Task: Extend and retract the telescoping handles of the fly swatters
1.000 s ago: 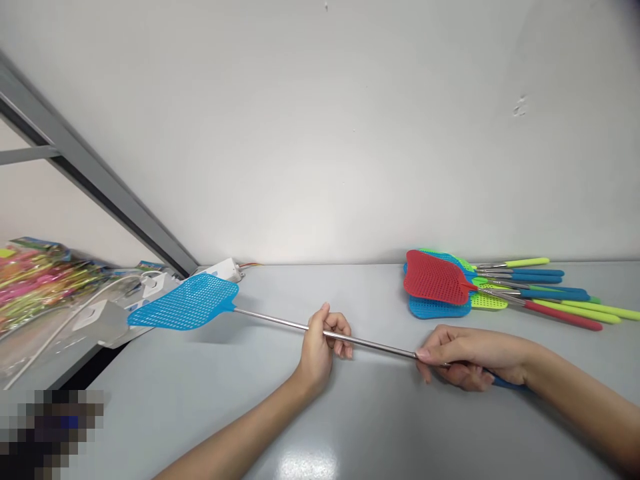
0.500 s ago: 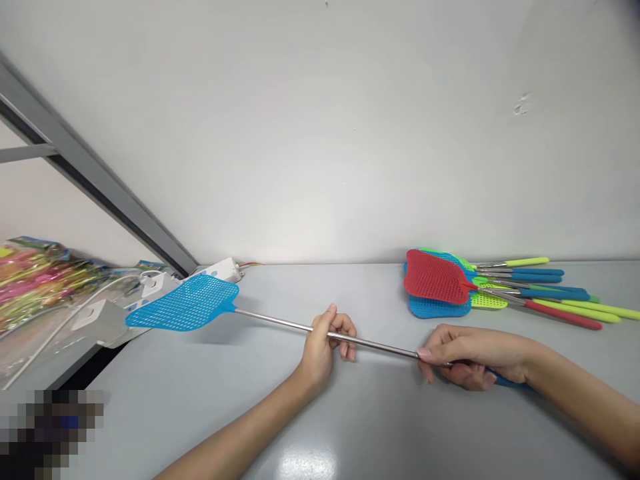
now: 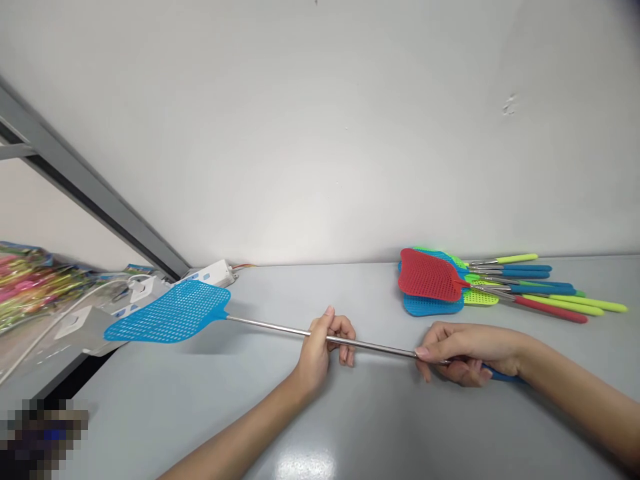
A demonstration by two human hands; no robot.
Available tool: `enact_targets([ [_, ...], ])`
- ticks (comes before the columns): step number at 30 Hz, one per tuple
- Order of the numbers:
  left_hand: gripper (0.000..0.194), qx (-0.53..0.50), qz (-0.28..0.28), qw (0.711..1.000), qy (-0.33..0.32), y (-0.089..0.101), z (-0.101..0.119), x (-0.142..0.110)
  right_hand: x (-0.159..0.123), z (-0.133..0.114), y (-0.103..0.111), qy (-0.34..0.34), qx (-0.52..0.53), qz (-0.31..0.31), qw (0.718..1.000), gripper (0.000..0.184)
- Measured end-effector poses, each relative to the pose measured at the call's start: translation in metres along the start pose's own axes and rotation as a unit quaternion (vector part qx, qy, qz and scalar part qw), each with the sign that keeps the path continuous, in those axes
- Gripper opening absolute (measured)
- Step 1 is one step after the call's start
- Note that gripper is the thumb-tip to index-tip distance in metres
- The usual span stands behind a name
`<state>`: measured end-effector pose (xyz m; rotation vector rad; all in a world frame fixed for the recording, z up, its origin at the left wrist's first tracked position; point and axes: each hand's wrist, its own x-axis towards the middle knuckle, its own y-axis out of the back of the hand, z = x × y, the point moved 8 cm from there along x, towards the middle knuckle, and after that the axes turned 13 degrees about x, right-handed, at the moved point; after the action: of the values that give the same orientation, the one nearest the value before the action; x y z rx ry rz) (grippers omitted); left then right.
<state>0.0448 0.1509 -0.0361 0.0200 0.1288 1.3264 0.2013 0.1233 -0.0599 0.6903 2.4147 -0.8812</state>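
Note:
A blue fly swatter (image 3: 173,312) with a long metal shaft stretches across the view, its mesh head at the left and its blue handle at the right. Around the middle of the shaft my left hand (image 3: 325,347) is closed, thumb upward and fingers curled. My right hand (image 3: 463,353) grips the swatter near where shaft meets handle, and its palm hides part of the handle. Behind my right hand lies a pile of fly swatters, with a red fly swatter (image 3: 430,275) on top and blue and yellow-green ones under it.
A white power strip (image 3: 213,275) with plugs and a white cable runs along the left side of the grey table (image 3: 200,413). Clear bags of colourful items (image 3: 37,283) lie at the far left. A white wall (image 3: 320,133) and a grey metal frame (image 3: 100,180) bound the table.
The view has shifted slightly, so the pile and wall marks sit a little further left. The held swatter's head has moved left and slightly down; both hands keep their grip.

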Motion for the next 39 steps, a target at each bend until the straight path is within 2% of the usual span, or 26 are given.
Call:
enact_targets([
  [10,0.055,-0.004,-0.008,1.000,0.010,-0.001,-0.002,0.001,0.000,-0.002,-0.004,0.010,-0.009,-0.003,1.000,0.036],
  [18,0.056,0.011,-0.005,1.000,0.012,0.000,-0.002,0.000,0.000,-0.003,-0.006,0.015,-0.038,0.024,0.999,0.038],
  [26,0.053,0.009,0.001,1.000,0.004,0.000,-0.001,0.000,0.000,-0.014,-0.014,0.062,-0.075,0.028,0.995,0.032],
  [39,0.052,-0.013,0.005,1.000,0.006,0.000,0.000,0.000,0.003,-0.010,-0.008,0.058,-0.064,0.030,0.996,0.034],
])
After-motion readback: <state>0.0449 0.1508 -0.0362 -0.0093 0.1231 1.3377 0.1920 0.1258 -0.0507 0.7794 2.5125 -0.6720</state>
